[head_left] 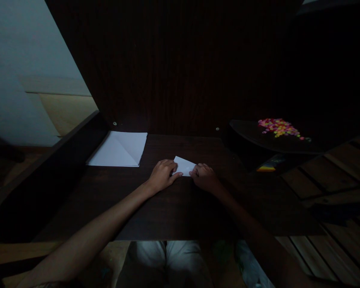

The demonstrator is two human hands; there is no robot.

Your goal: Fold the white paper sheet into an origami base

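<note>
A small folded piece of white paper [185, 167] lies on the dark wooden desk between my hands. My left hand [164, 174] grips its left end, thumb along the near edge and fingers curled over the side. At the right end my right hand [203, 175] pinches the paper between thumb and fingers. Part of each end is hidden under the fingers. Farther left on the desk rests a stack of white paper sheets [117, 149], the top one showing a diagonal crease.
A raised dark side panel [48, 176] bounds the desk [180, 216] on the left, and a tall back panel [168, 68] rises behind. On a curved shelf [249, 134] at right sits a pile of small colourful pieces [279, 127]. Wooden slats [339, 176] show beyond.
</note>
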